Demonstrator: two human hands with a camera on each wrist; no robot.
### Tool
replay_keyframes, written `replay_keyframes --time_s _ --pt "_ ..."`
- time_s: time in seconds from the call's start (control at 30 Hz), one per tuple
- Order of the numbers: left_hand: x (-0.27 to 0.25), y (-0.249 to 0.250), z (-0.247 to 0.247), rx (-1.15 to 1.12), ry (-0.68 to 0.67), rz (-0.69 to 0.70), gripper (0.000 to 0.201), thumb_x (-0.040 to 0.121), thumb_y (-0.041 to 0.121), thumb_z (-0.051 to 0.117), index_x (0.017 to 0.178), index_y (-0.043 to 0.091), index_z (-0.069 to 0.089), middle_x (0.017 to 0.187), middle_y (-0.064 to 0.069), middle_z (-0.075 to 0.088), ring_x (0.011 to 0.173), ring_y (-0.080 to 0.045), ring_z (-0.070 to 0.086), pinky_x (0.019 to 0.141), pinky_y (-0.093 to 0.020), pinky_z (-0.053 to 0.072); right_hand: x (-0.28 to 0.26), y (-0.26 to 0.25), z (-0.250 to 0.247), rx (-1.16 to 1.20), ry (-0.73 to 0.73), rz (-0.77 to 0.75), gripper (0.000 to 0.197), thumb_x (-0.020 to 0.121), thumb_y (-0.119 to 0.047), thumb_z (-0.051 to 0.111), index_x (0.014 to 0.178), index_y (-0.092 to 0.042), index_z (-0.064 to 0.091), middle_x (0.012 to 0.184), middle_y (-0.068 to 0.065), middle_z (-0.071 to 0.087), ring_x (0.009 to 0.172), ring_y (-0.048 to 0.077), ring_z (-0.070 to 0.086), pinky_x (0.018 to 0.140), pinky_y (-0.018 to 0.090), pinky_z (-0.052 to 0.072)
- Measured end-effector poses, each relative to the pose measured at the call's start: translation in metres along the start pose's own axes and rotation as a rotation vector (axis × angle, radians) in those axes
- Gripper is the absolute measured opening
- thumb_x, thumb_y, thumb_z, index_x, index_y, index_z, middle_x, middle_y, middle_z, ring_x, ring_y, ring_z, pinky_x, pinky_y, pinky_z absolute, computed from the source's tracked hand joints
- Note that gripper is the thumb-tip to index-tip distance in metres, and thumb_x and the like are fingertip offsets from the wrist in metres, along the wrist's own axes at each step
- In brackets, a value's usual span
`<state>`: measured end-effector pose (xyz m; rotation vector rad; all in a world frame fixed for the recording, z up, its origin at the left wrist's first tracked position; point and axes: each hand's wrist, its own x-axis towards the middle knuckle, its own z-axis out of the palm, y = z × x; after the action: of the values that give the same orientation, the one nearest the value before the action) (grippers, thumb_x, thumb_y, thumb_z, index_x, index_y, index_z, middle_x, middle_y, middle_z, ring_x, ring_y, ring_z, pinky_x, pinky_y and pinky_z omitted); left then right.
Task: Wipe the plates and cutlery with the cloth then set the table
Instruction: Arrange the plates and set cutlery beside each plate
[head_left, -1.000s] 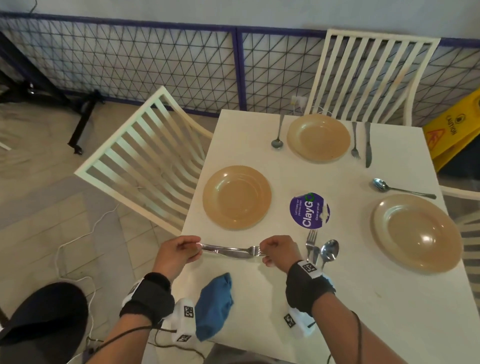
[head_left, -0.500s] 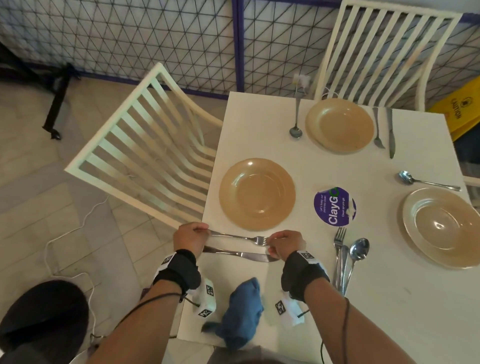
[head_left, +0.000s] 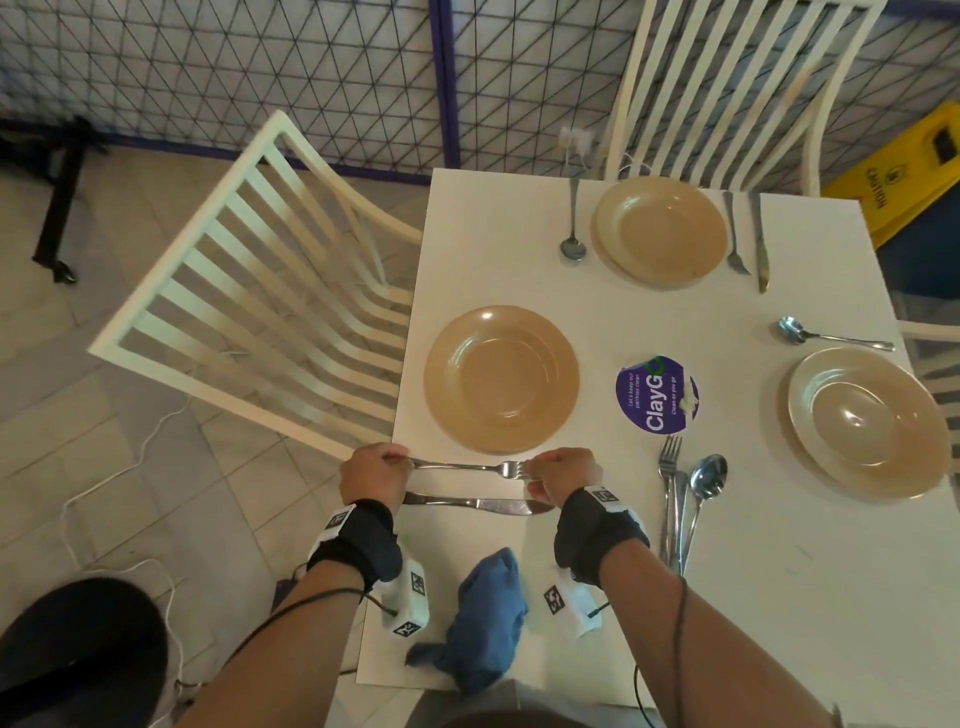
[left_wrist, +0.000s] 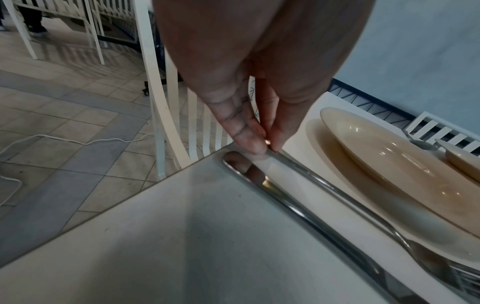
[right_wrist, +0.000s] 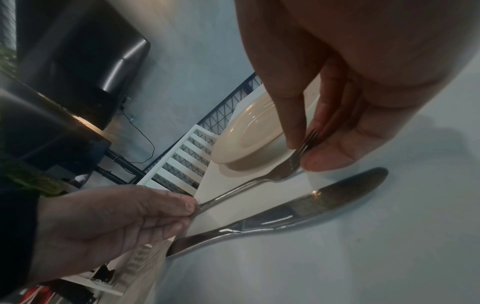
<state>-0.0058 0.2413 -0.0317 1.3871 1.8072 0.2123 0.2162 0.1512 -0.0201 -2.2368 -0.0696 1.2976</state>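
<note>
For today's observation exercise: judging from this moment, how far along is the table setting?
Done: the far plate has spoon, fork and knife beside it; a knife lies by the left plate.
In hand: left hand and right hand pinch the ends of a fork beside that plate.
Left: the loose cutlery near the right plate, which has only a spoon.

Counted three plates (head_left: 501, 378) (head_left: 660, 231) (head_left: 868, 422), three forks (head_left: 467, 467), three spoons (head_left: 572, 248), two knives (head_left: 475, 502) plainly, one cloth (head_left: 485, 618).
</note>
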Motion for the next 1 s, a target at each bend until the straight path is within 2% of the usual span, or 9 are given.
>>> replay_keyframes --time_s 0.2,0.33,0.43,0.57,0.63,0.7,0.77,0.87,1.0 --pt "-0.004 0.002 0.0 0.013 0.007 -0.013 0.013 0.084 0.018 0.07 0.089 0.027 0.078 0.099 0.004 0.075 0.097 -0.02 0.067 0.1 -0.031 0.051 -0.002 0.001 -0.005 -0.014 -0.006 -0.045 0.013 0.077 -0.015 0.081 0.066 -0.016 0.073 0.074 0.008 0.075 0.075 0.03 0.076 0.073 0.042 0.064" --pt "-0.01 0.006 -0.004 -0.033 0.023 -0.012 0.019 0.085 0.016 0.068 0.1 0.022 0.077 0.105 0.002 0.073 0.096 -0.018 0.064 0.099 -0.032 0.05 -0.003 0.006 -0.019 -0.009 -0.024 -0.057 0.015 0.082 -0.026 0.079 0.077 -0.013 0.073 0.082 0.008 0.075 0.068 0.025 0.075 0.073 0.038 0.064" --pt "-0.024 0.015 -0.009 -0.104 0.055 0.043 0.021 0.088 0.017 0.067 0.107 0.02 0.074 0.109 0.001 0.069 0.101 -0.02 0.063 0.1 -0.035 0.049 -0.002 0.019 -0.045 -0.002 0.011 -0.112 0.022 0.087 -0.033 0.074 0.076 -0.014 0.07 0.081 0.007 0.074 0.066 0.023 0.074 0.071 0.037 0.064" --pt "-0.053 0.029 0.001 -0.132 -0.022 0.214 0.013 0.091 0.022 0.066 0.096 0.03 0.074 0.104 0.004 0.07 0.097 -0.02 0.067 0.098 -0.043 0.053 0.005 0.05 -0.096 -0.058 0.122 -0.176 0.021 0.089 -0.029 0.068 0.075 -0.014 0.071 0.073 0.009 0.073 0.055 0.021 0.069 0.069 0.043 0.064" --pt "-0.068 0.038 0.013 -0.134 -0.103 0.263 0.014 0.092 0.021 0.066 0.092 0.034 0.073 0.097 0.006 0.072 0.09 -0.02 0.07 0.093 -0.046 0.055 0.008 0.066 -0.124 -0.145 0.245 -0.165 0.025 0.086 -0.029 0.064 0.065 -0.016 0.066 0.07 0.009 0.071 0.061 0.028 0.068 0.066 0.038 0.06" --pt "-0.084 0.05 0.027 -0.122 -0.155 0.302 0.014 0.091 0.02 0.068 0.091 0.033 0.074 0.092 0.007 0.074 0.087 -0.019 0.071 0.091 -0.046 0.056 0.011 0.081 -0.149 -0.241 0.34 -0.125 0.026 0.086 -0.026 0.06 0.062 -0.016 0.06 0.07 0.009 0.066 0.066 0.031 0.057 0.062 0.028 0.044" --pt "-0.103 0.063 0.043 -0.109 -0.2 0.331 0.013 0.091 0.02 0.068 0.091 0.031 0.075 0.091 0.008 0.074 0.087 -0.017 0.071 0.091 -0.044 0.056 0.016 0.091 -0.167 -0.27 0.356 -0.096 0.018 0.086 -0.027 0.06 0.073 -0.016 0.065 0.079 0.01 0.069 0.069 0.029 0.052 0.065 0.026 0.036" --pt "-0.133 0.081 0.068 -0.115 -0.268 0.34 0.018 0.093 0.012 0.066 0.085 0.027 0.073 0.087 0.008 0.073 0.072 -0.002 0.071 0.085 -0.034 0.058 0.025 0.096 -0.183 -0.274 0.335 -0.082 0.017 0.088 -0.031 0.063 0.096 -0.018 0.07 0.095 0.009 0.071 0.076 0.025 0.053 0.07 0.025 0.037" --pt "-0.158 0.087 0.098 -0.035 -0.328 0.396 0.016 0.089 0.011 0.07 0.091 0.025 0.076 0.085 0.009 0.075 0.079 -0.011 0.07 0.085 -0.035 0.059 0.039 0.094 -0.19 -0.319 0.26 -0.101 0.031 0.085 -0.037 0.068 0.108 -0.016 0.066 0.104 0.009 0.069 0.084 0.026 0.061 0.074 0.029 0.047"
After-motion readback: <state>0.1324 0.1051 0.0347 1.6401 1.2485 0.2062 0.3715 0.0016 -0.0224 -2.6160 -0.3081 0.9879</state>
